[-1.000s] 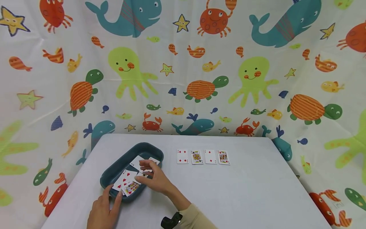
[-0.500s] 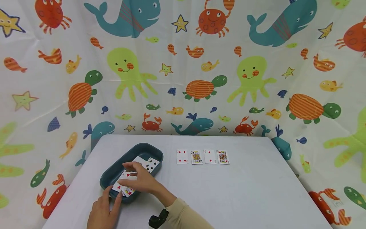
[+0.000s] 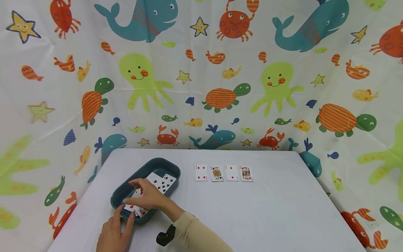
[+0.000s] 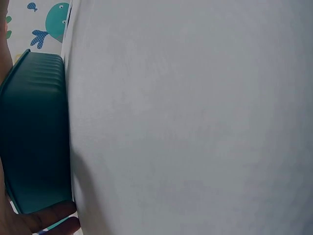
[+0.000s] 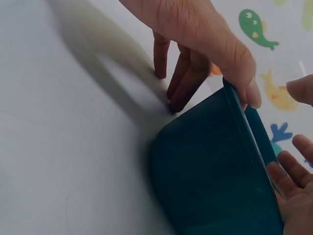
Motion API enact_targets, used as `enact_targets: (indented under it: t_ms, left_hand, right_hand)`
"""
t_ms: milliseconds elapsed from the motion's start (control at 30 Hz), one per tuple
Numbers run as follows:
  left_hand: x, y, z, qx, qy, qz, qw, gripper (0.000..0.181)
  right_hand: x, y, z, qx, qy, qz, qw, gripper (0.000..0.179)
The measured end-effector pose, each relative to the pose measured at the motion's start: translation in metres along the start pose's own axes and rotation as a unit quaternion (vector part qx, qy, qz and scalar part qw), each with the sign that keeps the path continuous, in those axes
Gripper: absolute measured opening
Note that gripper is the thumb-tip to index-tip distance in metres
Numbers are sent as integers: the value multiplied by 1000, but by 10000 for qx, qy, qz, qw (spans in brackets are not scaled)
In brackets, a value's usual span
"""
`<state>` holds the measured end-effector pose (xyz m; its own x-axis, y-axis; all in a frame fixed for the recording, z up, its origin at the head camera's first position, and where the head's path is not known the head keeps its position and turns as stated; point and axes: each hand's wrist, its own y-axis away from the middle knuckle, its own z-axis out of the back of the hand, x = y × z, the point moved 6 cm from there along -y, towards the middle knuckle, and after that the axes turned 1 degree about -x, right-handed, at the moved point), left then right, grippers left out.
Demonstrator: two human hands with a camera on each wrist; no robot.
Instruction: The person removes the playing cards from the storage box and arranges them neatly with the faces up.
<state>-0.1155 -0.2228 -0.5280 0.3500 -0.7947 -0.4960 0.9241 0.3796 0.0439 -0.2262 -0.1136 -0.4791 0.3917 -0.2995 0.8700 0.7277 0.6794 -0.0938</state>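
Observation:
A dark teal plastic tray (image 3: 117, 194) with loose playing cards (image 3: 167, 182) in it stands at the table's left. My left hand (image 3: 114, 231) holds the tray's near end. In the right wrist view that left hand (image 5: 205, 34) has its thumb over the rim of the tray (image 5: 210, 166) and its fingers along the outside. My right hand (image 3: 149, 196) reaches over the cards with spread, slightly bent fingers and covers part of them. Between the fingers of the right hand (image 5: 297, 188) the right wrist view shows no card.
On the white table (image 3: 267, 213), a row of playing cards lies face up right of the tray: a diamond card (image 3: 201, 173), a spade court card (image 3: 217, 173), a two of diamonds (image 3: 232, 173) and a diamond court card (image 3: 246, 173). A sea-animal curtain (image 3: 195, 77) hangs behind.
My right hand has moved left over the tray, uncovering a spade card near its far end. My left hand and the row of cards have stayed in place.

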Motion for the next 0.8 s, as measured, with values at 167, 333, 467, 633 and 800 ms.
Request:
enact_targets:
  t_ms: [167, 333, 467, 633, 800]
  left_hand:
    - [1, -1, 0, 191, -75, 66, 9998, 79]
    - [3, -3, -2, 377, -110, 144, 9991, 84]
    - [4, -3, -3, 375, -86, 142, 9992, 84]
    - [5, -3, -4, 344, -83, 142, 9993, 82]
    - [2, -3, -2, 263, -73, 82, 9996, 79]
  right_hand:
    - [-5, -9, -5, 50, 473, -358, 9982, 56]
    - [-8, -16, -11, 175, 1068, -490, 9929, 56]
    - [-8, -20, -14, 270, 1484, -344, 9880, 55]
    - [-10, -24, -17, 193, 1853, -329, 9819, 56]
    - [-12, -28, -19, 112, 2188, -449, 9747, 58]
